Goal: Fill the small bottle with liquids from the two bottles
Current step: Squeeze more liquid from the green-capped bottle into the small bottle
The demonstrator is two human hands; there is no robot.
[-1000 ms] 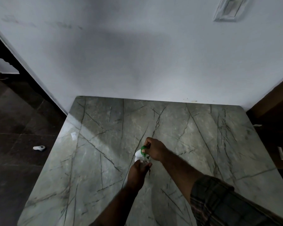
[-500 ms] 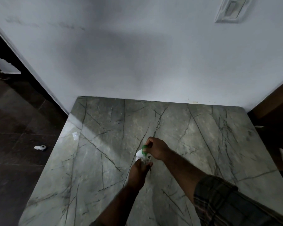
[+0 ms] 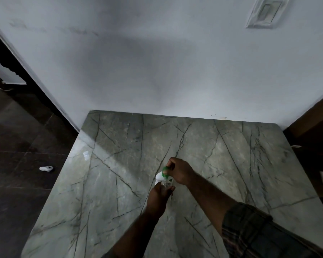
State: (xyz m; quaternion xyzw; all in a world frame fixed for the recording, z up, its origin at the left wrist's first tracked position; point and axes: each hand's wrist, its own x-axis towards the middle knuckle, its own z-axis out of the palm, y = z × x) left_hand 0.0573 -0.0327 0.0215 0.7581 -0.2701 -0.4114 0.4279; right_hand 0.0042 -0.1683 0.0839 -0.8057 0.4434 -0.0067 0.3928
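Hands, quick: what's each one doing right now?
Left hand: gripping the small bottle.
Right hand: gripping the white bottle, tipped over the small one.

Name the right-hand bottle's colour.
The bottle is white with a green band; the head view shows it.

Dressed in a dark checked shirt [image 3: 272, 241], with the right sleeve [image 3: 248, 216] rolled into a thick cuff, faint reddish and grey lines through the weave. Bare along the left forearm [image 3: 138, 226].
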